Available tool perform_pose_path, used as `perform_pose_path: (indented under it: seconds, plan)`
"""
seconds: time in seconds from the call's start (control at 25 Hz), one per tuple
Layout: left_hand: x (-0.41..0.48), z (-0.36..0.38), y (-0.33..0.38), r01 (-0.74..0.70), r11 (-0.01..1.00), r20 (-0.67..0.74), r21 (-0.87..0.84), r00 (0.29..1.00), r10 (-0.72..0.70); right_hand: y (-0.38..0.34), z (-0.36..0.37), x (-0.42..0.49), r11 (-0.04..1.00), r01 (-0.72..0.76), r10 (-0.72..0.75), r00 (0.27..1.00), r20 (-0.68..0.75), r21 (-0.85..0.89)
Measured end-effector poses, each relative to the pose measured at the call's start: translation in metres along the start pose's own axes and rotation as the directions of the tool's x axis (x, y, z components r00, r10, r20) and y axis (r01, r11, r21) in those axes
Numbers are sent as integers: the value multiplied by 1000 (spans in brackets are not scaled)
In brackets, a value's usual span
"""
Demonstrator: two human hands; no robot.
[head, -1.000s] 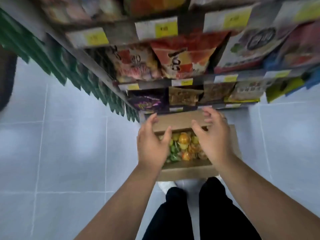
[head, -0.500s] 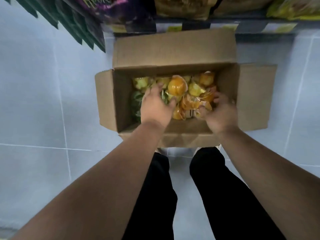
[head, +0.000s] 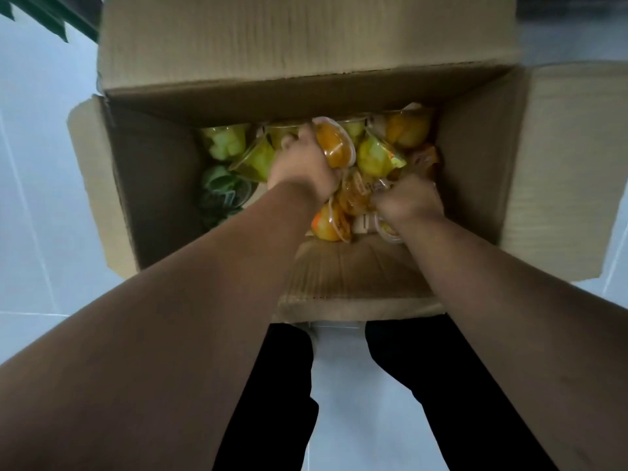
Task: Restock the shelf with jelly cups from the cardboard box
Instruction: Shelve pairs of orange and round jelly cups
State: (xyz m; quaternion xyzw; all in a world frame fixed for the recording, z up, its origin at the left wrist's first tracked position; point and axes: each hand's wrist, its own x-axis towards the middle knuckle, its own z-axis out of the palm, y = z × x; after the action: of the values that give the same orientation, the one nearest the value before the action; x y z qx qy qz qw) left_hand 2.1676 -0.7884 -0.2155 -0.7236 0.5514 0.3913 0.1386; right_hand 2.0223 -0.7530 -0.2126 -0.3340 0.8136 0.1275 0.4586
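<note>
**Both Hands Sunk in the Box**

The cardboard box [head: 475,158] was seen open on the tiled floor [head: 34,198], its flaps spread. An orange jelly cup [head: 334,144] was gripped by the left hand [head: 302,168] atop the heaped jelly cups [head: 227,141] (yellow, green, orange). The right hand [head: 406,202] was buried among them, fingers curled; whether anything was held could not be told.

The open cardboard box [head: 306,56] sits on pale floor tiles [head: 37,164].
</note>
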Motion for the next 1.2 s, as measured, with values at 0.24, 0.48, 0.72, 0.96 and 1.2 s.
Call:
perform_pose_path:
  seconds: [0.24, 0.48, 0.72, 0.96, 1.2]
  plan:
    - [26, 11, 0, -43, 990, 24, 137, 999, 40, 2, 45, 10, 979, -158, 140, 980, 140, 125]
    - [22, 17, -10, -73, 991, -43, 115, 996, 78, -8, 69, 12, 912, -170, 188, 982, -11, 375]
    - [13, 9, -25, -57, 989, -78, -139, 996, 46, -15, 67, 11, 572, -184, 317, 948, -8, 799]
    - [-31, -32, -19, 150, 827, 36, -543, 987, -155, -14, 24, -42, 404, -159, 244, 968, 61, 901]
    - [-129, -120, 4, 288, 480, 223, -829, 956, -189, -46, -72, -151, 300, -125, 71, 992, 109, 946]
